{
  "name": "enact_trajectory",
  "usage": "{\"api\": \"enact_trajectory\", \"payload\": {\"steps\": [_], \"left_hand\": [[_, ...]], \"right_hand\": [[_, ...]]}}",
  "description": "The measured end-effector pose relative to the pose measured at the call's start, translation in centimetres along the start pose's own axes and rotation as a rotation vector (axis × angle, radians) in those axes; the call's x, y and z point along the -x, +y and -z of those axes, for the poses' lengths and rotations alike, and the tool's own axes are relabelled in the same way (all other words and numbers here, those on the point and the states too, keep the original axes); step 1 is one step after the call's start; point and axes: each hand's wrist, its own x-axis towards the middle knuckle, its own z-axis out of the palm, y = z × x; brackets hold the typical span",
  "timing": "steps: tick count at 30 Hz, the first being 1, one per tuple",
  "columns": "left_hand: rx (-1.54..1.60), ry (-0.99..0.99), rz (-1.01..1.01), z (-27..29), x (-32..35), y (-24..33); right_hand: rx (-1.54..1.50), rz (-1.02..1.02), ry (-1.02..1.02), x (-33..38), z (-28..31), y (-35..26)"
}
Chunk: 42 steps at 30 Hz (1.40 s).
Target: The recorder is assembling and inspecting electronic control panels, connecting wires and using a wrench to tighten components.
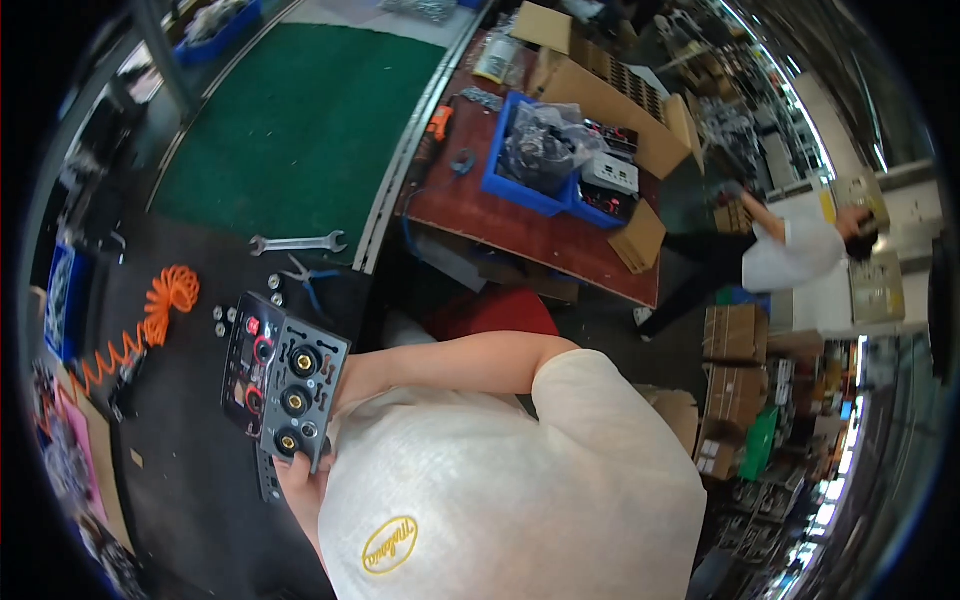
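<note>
A dark grey panel (324, 362) with three round brass-centred sockets is held tilted over the dark bench. Joined to it is a glossy black face (240, 372) with red parts. My left hand (302, 480) grips the panel's lower edge, fingers closed on it. At the opposite edge, my right hand (350, 384) reaches in behind the panel; its fingers are hidden. Part of another grey plate (268, 482) shows beneath. Several metal nuts (222, 316) lie beside the black face. An open-end wrench (298, 243) and blue-handled pliers (308, 282) rest just beyond them.
An orange coiled hose (168, 300) ends at a dark tool (126, 385) on the bench. A green mat (300, 110) lies beyond. The red table (450, 200) carries blue bins (525, 195), cartons and an orange-black power tool (436, 128). Another person (795, 250) stands at the right.
</note>
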Motion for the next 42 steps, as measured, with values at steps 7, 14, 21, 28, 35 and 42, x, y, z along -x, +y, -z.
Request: {"api": "enact_trajectory", "payload": {"steps": [7,14,21,28,35,42], "left_hand": [[-0.14,0.073,0.063,-2.3,-1.5,0.9],[-0.103,-0.005,0.011,-4.2,-2.6,1.1],[0.059,0.016,0.041,-3.7,-3.3,0.6],[0.434,0.049,0.299,-0.8,-3.8,-1.1],[0.503,-0.069,0.313,-2.1,-3.0,-0.3],[0.076,-0.157,0.155,-4.8,-3.5,3.0]], "right_hand": [[-0.022,0.076,0.031,0.2,1.7,2.4],[-0.501,-0.031,0.007,1.2,2.4,0.1],[-0.568,0.035,-0.133,-0.2,3.0,1.1],[-0.263,0.061,-0.062,-0.6,3.4,0.5],[-0.185,0.081,-0.02,0.8,2.4,-1.3],[0.262,0.296,0.015,0.7,4.8,-1.5]]}}
